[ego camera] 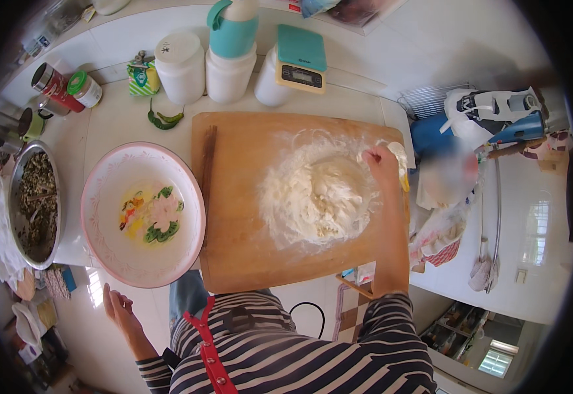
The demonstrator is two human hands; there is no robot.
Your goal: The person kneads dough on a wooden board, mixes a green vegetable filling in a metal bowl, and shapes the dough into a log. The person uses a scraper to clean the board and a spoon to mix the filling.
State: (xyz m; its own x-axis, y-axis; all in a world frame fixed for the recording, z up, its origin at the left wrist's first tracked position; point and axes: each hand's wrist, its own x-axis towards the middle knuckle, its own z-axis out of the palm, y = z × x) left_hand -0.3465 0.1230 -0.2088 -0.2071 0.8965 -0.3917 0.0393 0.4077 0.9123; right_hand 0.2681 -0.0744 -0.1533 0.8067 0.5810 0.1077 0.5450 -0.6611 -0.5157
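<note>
My right hand (383,162) hovers over the right side of a heap of flour and dough (325,192) with its fingers curled in. Whether anything is pinched between them is hidden. The heap spreads over a wooden board (247,266), with loose flour around it. Beside that hand, at the board's right edge, lies a pale floury item with a yellow strip (404,180). My left hand (121,310) hangs in the air below the bowl, fingers slightly bent and holding nothing. A wide white bowl (104,212) with a pink rim and painted flowers stands left of the board.
A dark wooden rod (209,182) lies along the board's left edge. Far left stands a metal basin (60,216) of chopped filling. Behind are green chillies (163,123), white canisters (180,74) and a kitchen scale (301,59). Bags (483,113) crowd the right side.
</note>
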